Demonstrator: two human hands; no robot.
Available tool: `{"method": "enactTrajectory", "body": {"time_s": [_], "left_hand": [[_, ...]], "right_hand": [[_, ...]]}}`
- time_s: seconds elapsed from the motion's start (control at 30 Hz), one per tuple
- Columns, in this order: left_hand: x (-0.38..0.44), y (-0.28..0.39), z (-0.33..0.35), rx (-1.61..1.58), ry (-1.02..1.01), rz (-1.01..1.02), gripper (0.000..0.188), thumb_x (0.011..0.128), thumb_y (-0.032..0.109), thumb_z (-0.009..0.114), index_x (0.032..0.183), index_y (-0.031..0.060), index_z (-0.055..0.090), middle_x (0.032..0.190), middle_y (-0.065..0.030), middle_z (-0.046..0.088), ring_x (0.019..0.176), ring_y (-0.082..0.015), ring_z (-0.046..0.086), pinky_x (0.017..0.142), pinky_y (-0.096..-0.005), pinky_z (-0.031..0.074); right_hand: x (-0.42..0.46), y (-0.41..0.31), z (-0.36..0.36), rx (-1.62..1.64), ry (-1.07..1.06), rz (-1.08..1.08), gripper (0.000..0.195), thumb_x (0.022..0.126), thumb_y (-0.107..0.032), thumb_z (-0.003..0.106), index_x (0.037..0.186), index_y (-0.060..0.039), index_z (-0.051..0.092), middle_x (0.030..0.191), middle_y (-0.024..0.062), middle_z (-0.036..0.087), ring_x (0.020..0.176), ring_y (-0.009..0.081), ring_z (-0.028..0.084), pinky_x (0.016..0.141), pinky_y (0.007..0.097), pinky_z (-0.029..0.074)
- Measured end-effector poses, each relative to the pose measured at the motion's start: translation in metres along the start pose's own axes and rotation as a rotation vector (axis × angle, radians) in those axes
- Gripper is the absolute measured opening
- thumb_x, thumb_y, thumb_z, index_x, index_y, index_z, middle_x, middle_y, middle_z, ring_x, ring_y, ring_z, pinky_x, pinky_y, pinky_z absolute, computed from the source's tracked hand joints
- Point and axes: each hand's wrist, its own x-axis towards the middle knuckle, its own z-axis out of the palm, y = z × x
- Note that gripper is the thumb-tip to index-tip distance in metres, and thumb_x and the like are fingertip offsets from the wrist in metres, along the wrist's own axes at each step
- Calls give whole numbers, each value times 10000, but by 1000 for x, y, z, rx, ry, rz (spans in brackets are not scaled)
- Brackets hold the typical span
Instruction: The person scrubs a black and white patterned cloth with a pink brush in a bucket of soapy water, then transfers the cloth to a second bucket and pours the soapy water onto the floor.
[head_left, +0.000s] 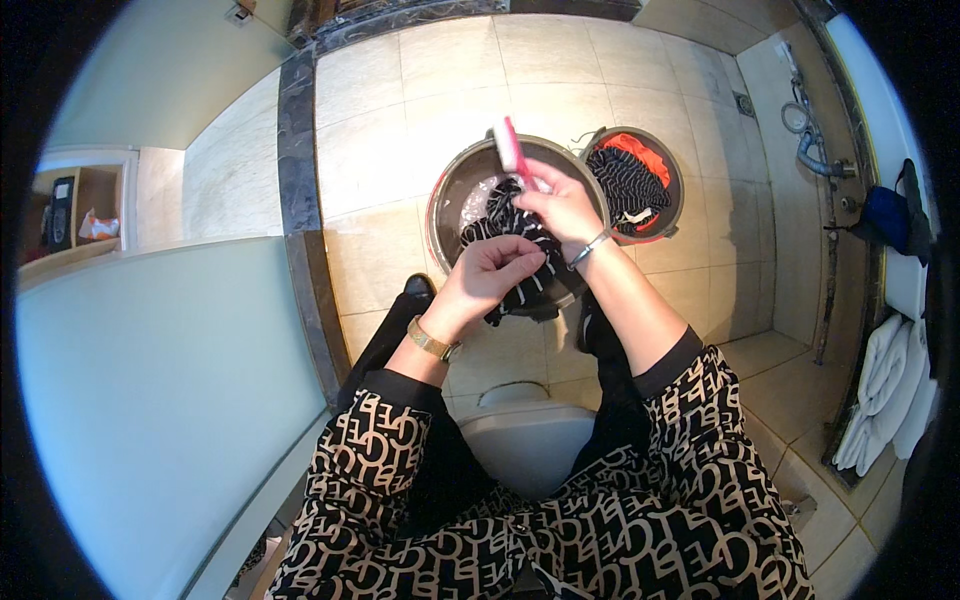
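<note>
A pink-handled scrubbing brush (510, 146) with pale bristles is in the grip of my right hand (559, 206), raised above a large dark bucket (442, 187). Its outline is slightly blurred. Black cloth with white stripes (510, 214) lies in the bucket and hangs over the near rim. My left hand (499, 270) rests at this cloth, thumb and fingertips pinched together near its near part; the fingers appear to hold a fold, though the hand itself hides much of it. Sudsy water (478, 202) shows at the bucket's left side.
A smaller bucket (679, 206) with striped black cloth (626, 184) and orange cloth (641, 154) stands right of the large one on the tiled floor (450, 97). A frosted glass panel (165, 390) is at left. White towels (881, 375) hang at right. A toilet (529, 442) is between my legs.
</note>
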Motion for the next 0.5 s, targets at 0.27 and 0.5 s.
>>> {"method": "enactTrajectory", "body": {"time_s": [0.27, 0.5], "left_hand": [[12, -11, -11, -89, 220, 240, 862, 678, 12, 785, 1380, -10, 285, 1241, -126, 524, 1043, -180, 558, 875, -285, 476], [14, 6, -55, -730, 614, -13, 257, 832, 47, 472, 1038, 1, 618, 991, -87, 660, 825, -205, 631, 786, -353, 506]], "right_hand": [[-38, -52, 33, 280, -261, -76, 634, 827, -36, 662, 1389, -45, 368, 719, -19, 566, 468, 14, 423, 388, 165, 303], [-39, -26, 50, -182, -64, -161, 424, 934, -182, 549, 1320, -25, 472, 761, 13, 627, 676, 77, 568, 591, 237, 466]]}}
